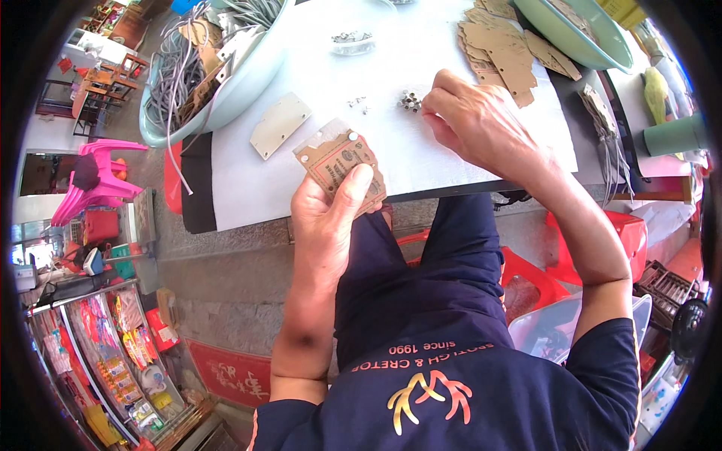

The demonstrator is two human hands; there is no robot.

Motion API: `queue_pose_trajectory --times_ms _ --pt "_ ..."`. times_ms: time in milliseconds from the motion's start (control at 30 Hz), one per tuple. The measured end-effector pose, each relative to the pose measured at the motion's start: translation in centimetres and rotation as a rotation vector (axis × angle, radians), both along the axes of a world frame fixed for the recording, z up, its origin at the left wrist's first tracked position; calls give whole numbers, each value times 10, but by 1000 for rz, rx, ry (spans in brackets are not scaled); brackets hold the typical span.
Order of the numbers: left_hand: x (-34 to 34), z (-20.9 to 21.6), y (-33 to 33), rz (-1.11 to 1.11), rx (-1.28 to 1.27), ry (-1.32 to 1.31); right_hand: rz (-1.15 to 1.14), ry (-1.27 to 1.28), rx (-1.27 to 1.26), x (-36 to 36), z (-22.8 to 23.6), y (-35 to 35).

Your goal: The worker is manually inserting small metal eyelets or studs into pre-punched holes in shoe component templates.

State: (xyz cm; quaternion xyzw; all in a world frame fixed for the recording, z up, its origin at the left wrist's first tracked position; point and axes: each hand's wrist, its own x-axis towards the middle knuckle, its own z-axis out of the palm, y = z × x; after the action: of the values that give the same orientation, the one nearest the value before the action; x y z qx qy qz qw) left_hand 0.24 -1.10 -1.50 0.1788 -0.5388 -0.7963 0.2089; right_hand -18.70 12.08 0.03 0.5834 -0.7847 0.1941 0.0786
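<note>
Head view: one left hand (322, 218), raised at the near edge of the bench (199, 199), its grip closed by thumb and fingers around a brown printed card (340, 159), held tilted, with round pale spots near its upper corners and a whitish strip along its top. One right hand (485, 124), over the bench, fingers curled inward just beside a cluster of small dark-and-silver metal pieces (410, 101); grip narrow, whether anything is pinched in it cannot be told. One white sheet (391, 146), covering most of the bench top. One pale grey plate (280, 125), flat on the sheet, left of the brown printed card. One loose scatter of small silver pieces (357, 104), between the plate and the metal cluster. One shallow clear dish (352, 46), farther back, small metallic parts inside. One pile of brown cards (496, 52), overlapping, beyond the right hand. One large pale green basin (248, 94), at left, filled with grey cables (169, 83) and card pieces. One second green basin (613, 49), far right corner. One bundle of wired cards (602, 124), at the right edge, grey leads hanging down.
</note>
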Motion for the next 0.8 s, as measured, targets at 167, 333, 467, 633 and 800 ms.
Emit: queue_pose_trajectory --times_ms 167,333,467,633,800 --pt "-1 3 2 19 -12 -17 103 -233 -56 19 0 11" --pt "-1 4 6 41 -22 3 42 -202 -51 27 -3 11" --pt "0 6 8 22 -39 33 51 -137 -37 27 -4 12" --pt "1 3 8 18 -86 46 84 -327 -174 28 -8 10" --pt "-2 6 15 91 -226 54 94 -767 -383 57 -5 4"
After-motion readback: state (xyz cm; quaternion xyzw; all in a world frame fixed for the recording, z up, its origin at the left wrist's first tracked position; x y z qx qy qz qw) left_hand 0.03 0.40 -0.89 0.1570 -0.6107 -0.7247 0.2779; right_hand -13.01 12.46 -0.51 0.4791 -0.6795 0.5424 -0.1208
